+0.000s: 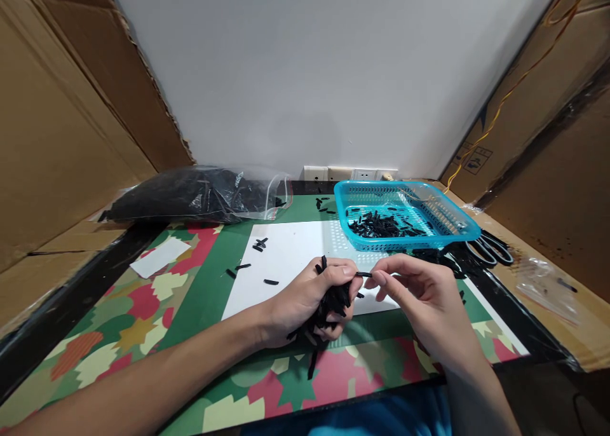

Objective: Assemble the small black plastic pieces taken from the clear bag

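My left hand [312, 296] is wrapped round a bunch of short black strips [333, 302], some poking out above the fingers and below the palm. One small black strip [363, 274] bridges the two hands. Its left end meets my left thumb, while the thumb and forefinger of my right hand [419, 290] pinch its right end. What the strips are made of, I cannot tell. Beneath the hands lies a white sheet [295, 245], with a few loose strips [271, 282] on its left part.
A blue plastic basket [347, 236] holding many black pieces stands at the back right. Scissors [495, 248] lie beside it. At the back left rests a clear bag [200, 194] full of black material. Cardboard walls [71, 74] flank the table; a small plastic bag [548, 290] lies far right.
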Motion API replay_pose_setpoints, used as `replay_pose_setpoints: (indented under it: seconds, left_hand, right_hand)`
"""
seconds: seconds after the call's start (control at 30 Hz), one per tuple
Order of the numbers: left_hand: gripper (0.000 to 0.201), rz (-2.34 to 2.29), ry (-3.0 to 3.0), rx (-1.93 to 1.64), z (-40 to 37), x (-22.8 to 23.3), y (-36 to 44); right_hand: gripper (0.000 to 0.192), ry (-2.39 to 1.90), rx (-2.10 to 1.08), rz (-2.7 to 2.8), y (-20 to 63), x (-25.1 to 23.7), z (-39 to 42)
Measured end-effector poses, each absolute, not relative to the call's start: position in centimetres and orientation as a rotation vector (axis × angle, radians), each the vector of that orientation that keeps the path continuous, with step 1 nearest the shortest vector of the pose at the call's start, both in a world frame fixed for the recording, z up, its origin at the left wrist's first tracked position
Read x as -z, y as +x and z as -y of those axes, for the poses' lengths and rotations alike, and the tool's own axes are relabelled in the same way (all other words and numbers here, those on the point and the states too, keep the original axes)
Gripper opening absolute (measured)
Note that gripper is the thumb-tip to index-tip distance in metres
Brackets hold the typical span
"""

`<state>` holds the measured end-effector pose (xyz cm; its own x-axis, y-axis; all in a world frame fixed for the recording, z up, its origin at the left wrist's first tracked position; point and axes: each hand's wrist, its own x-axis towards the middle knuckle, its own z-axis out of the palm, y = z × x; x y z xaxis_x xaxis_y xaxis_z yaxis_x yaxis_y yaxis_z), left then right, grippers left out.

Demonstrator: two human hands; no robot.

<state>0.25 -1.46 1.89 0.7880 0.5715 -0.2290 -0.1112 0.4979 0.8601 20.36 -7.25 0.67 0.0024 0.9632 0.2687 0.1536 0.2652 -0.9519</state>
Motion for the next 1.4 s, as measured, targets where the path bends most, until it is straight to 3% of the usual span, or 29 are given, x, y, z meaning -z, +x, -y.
replay_pose_setpoints:
  seconds: [0.37, 0.47, 0.67, 1.1, 1.4]
  left_hand:
    - [0.038, -0.524, 0.949, -0.456, 1.4, -1.8, 0.3]
    - [0.037, -0.54, 0.955, -0.469, 1.5, -1.9, 0.3]
    - [0.036, -0.562, 0.958, -0.479, 1.4, -1.5, 0.3]
    - [0.041, -0.585, 1.031, -0.438, 1.3, -1.5, 0.1]
    - [0.046, -0.568, 1.254, -0.453, 2.0, -1.5, -0.1]
  right_hand:
    - [0.012, -1.109, -0.801, 1.442, 19.6, -0.6, 7.3]
    - [0.009, -1.119, -0.612, 1.514, 19.4, -0.6, 7.4]
    - [0.024, -0.966, -0.143, 1.762, 19.1, -0.5, 7.7]
    - [0.031, -0.963, -0.073, 1.866, 19.5, -0.5, 8.0]
    - [0.03, -0.916, -0.2, 1.856, 20.1, -0.6, 8.3]
